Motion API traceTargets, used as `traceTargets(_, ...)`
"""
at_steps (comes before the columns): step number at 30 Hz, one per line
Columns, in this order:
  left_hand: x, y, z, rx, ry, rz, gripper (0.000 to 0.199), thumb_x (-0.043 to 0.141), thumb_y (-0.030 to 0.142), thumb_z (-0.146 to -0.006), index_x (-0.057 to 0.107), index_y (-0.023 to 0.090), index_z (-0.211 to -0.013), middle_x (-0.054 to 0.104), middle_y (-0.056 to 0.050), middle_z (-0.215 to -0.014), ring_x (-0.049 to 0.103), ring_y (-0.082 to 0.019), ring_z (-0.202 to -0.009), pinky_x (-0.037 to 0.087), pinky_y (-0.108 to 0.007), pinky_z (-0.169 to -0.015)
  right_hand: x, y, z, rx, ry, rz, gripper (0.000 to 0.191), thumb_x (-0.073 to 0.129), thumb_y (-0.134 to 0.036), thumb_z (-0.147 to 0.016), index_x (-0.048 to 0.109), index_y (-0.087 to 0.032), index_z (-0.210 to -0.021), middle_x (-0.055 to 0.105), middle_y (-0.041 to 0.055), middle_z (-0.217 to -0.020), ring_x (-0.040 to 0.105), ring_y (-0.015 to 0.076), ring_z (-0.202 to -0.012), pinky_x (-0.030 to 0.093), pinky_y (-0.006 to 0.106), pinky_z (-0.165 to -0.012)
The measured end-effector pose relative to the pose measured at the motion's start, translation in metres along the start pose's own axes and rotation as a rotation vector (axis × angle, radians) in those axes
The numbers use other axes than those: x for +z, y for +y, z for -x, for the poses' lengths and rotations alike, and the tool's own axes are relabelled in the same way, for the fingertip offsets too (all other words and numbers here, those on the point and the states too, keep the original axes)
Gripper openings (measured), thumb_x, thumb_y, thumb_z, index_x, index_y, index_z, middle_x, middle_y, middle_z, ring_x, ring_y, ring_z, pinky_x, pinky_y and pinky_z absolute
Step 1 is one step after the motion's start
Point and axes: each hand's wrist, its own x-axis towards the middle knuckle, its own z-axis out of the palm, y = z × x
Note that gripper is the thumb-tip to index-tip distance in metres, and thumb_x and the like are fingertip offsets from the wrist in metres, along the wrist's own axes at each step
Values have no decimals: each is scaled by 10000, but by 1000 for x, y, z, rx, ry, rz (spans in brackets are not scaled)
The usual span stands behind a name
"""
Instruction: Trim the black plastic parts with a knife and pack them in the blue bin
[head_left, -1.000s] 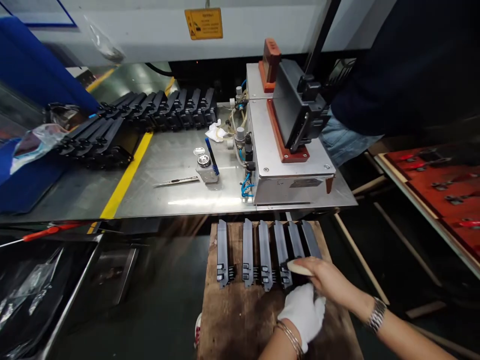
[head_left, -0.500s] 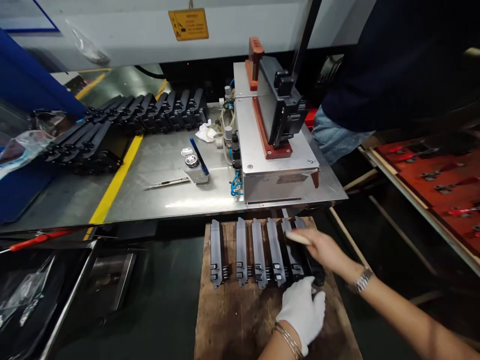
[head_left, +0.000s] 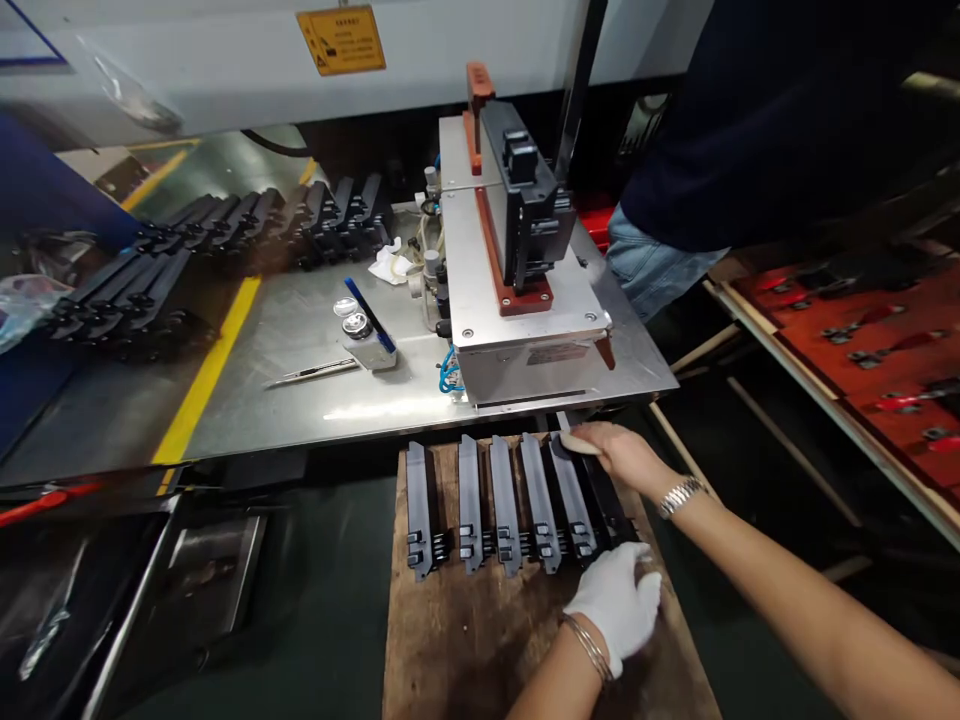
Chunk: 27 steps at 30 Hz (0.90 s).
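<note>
Several long black plastic parts point(head_left: 506, 500) lie side by side on a worn wooden board point(head_left: 465, 640) below the table's front edge. My left hand point(head_left: 619, 605), in a white glove, presses on the near end of the rightmost part point(head_left: 600, 500). My right hand point(head_left: 622, 457), bare with a metal watch, is at the far end of that same part. It grips a small pale tool point(head_left: 581, 443) laid against the part's far tip.
A steel table point(head_left: 300, 390) carries a metal fixture with a black clamp point(head_left: 517, 230), a small bottle point(head_left: 360, 335), a blue pen point(head_left: 369, 315), a thin knife point(head_left: 315, 372) and rows of black parts point(head_left: 225, 220). A co-worker in dark clothes point(head_left: 750, 120) stands at right, beside red trays point(head_left: 885, 340).
My right hand slid the pale tool along the rightmost part from its near end to its far tip. The gloved left hand stayed at the near end. My view shifted right.
</note>
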Motion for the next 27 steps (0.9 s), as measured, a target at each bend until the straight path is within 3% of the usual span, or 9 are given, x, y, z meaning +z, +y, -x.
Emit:
traceTargets(2, 2, -3, -2, -9, 1, 21, 481, 457, 333, -925, 564, 138, -1352, 669, -138, -1319, 623, -270, -1221, 468, -418, -1111, 1, 1, -3, 26, -3, -20, 221, 623, -246, -973, 669, -186, -1181, 664, 90, -1287, 609, 240, -1225, 464, 531, -1089)
traceTargets(7, 4, -4, -6, -31, 21, 51, 437, 472, 274, -914, 611, 40, -1256, 664, -250, -1271, 620, -375, -1217, 466, -531, -1090, 3, -19, 44, 55, -182, -85, 177, 644, -255, -963, 698, -188, -1118, 740, 50, -1080, 703, 194, -1011, 577, 425, -920)
traceTargets(13, 8, -9, -11, -31, 25, 119, 413, 490, 270, -925, 602, 108, -1288, 706, -153, -1257, 657, -246, -1190, 498, -387, -1085, -14, -9, 23, 155, -148, -128, 223, 589, -355, -997, 691, -172, -1075, 732, 48, -1029, 691, 190, -979, 546, 446, -945)
traceTargets(15, 8, -7, -12, -24, 32, 109, 423, 476, 280, -927, 608, 97, -1285, 695, -170, -1276, 644, -269, -1216, 489, -411, -1098, -15, -8, 28, 175, -172, -177, 233, 593, -370, -990, 696, -170, -1049, 740, 34, -972, 701, 179, -916, 563, 419, -896)
traceTargets(18, 3, 6, -6, -20, 41, 74, 490, 470, 300, -912, 600, 64, -1321, 661, -237, -1304, 611, -382, -1251, 470, -542, -1097, -15, -13, 46, 193, -196, -243, 222, 625, -366, -927, 718, -180, -1004, 768, 45, -958, 724, 196, -896, 578, 412, -871)
traceTargets(20, -3, 13, 5, 14, 10, 27, 539, 529, 328, -876, 603, 78, -1348, 653, -265, -1295, 605, -473, -1221, 482, -636, -1037, -12, -23, 47, 208, -145, -270, 279, 588, -391, -870, 733, -199, -1013, 776, 79, -1038, 727, 242, -980, 564, 438, -930)
traceTargets(22, -13, 13, 26, 63, -35, -18, 516, 576, 362, -860, 642, 165, -1333, 678, -225, -1273, 620, -484, -1193, 506, -632, -1006, -4, -41, 37, 225, -60, -307, 416, 530, -462, -828, 725, -201, -1087, 761, 105, -1125, 711, 291, -1060, 547, 450, -977)
traceTargets(25, -35, -4, 76, -43, -25, 24, 357, 624, 424, -875, 716, 314, -1203, 738, -109, -1198, 670, -348, -1163, 543, -507, -1014, 23, -87, 20, 240, 34, -403, 577, 483, -600, -807, 688, -186, -1153, 746, 113, -1172, 701, 315, -1087, 563, 415, -967)
traceTargets(27, -55, -24, 121, -161, 79, 86, 355, 625, 478, -900, 690, 293, -1196, 728, -89, -1196, 681, -257, -1109, 566, -477, -984, 47, -123, 19, 239, 47, -465, 590, 474, -672, -796, 698, -200, -1069, 768, 111, -1088, 729, 305, -1000, 601, 376, -889)
